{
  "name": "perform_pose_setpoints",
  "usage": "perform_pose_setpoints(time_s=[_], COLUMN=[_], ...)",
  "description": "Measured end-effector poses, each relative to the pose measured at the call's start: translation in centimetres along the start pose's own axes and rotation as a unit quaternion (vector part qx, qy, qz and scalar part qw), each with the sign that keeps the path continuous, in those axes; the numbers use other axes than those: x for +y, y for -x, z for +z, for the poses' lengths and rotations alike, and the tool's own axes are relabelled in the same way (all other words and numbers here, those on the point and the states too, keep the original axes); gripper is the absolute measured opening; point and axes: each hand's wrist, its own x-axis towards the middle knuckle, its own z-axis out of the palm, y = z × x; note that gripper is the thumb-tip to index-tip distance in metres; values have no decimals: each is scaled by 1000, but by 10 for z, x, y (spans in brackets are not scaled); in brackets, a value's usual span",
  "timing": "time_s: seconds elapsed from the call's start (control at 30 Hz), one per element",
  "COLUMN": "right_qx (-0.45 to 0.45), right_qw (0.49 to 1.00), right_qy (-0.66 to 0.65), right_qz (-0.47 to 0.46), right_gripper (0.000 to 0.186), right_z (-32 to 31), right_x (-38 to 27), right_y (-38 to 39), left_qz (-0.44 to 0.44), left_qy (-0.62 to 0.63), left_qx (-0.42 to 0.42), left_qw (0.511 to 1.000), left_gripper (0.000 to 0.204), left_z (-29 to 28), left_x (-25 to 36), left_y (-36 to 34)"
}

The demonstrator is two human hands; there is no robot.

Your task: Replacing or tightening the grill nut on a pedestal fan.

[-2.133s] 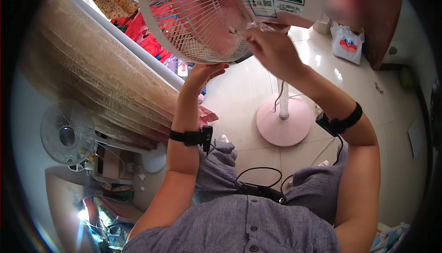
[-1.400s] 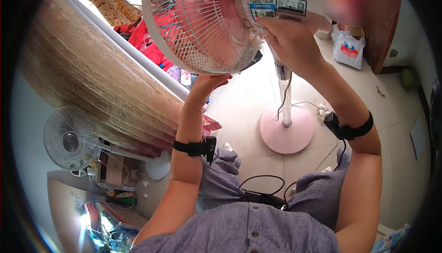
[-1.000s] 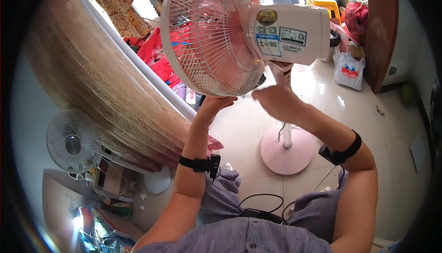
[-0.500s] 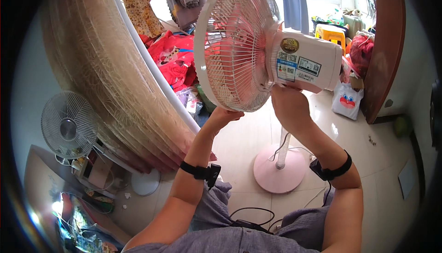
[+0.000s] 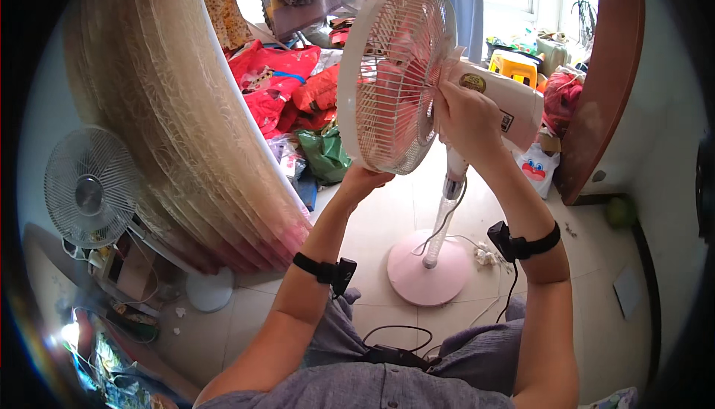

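Observation:
A pink and white pedestal fan (image 5: 387,81) stands in front of me, its wire cage facing left. Its pale motor housing (image 5: 521,111) bears stickers, and a clear pole runs down to a round pink base (image 5: 428,278). Under the cage's lower rim, my left hand (image 5: 365,183) is closed around the edge. My right hand (image 5: 471,118) is at the back of the cage, beside the front of the housing, fingers pinched together. Something pale and creased (image 5: 451,65) shows just above those fingers; I cannot tell whether they hold it. Both forearms wear black straps with small devices.
Another fan (image 5: 89,189) stands at the left beside a long beige curtain (image 5: 171,126). Red clothing (image 5: 272,74) and a green bag (image 5: 324,154) are piled behind. A yellow stool (image 5: 514,66) and a white bag (image 5: 538,167) are near the brown panel (image 5: 611,74) at right.
My right hand has moved up from beneath the motor housing to the back of the cage. The fan head has shifted slightly right and down in view; my left hand remains at its lower rim.

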Motion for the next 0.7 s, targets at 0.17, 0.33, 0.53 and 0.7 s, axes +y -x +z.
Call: perform_pose_setpoints(time_s=[0.17, 0.33, 0.53, 0.7], right_qx=[4, 71, -28, 26], right_qw=[999, 995, 993, 996], right_qy=[35, -20, 110, 73], right_qz=[7, -65, -15, -53], right_gripper=[23, 24, 22, 27], right_z=[-14, -16, -13, -49], right_x=[-7, -27, -5, -58], right_y=[0, -13, 3, -35], left_qz=[-3, 16, 15, 111], left_qy=[6, 15, 66, 33], left_qx=[-9, -2, 11, -7], left_qw=[1000, 1000, 998, 993], left_gripper=[32, 35, 48, 57], left_z=[-2, 0, 1, 6], left_x=[-2, -1, 1, -5], left_y=[-2, 0, 1, -4])
